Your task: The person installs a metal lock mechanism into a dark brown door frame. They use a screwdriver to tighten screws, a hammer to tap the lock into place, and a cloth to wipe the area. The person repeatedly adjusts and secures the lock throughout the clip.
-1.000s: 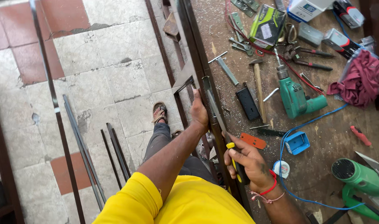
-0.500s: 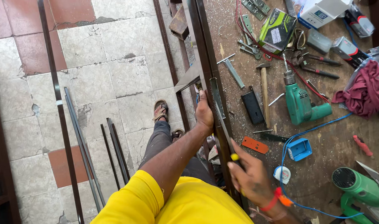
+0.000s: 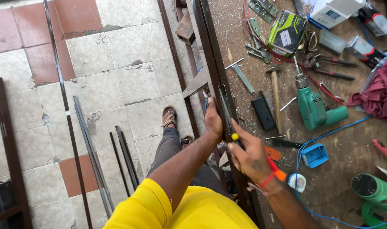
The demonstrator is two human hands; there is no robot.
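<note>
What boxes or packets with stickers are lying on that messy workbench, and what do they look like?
Green and black packet: top middle of the workbench, squarish, with a small white label.
White box: top right edge, rectangular, with a small blue mark.
Small blue box: open, near the right hand, beside the blue cable.

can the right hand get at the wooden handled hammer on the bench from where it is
Probably yes. The hammer lies flat on the workbench just beyond the right hand, with only bare bench and a black bar beside it. But that hand is holding a yellow-handled screwdriver at the dark metal frame, so it would need freeing first.
</note>
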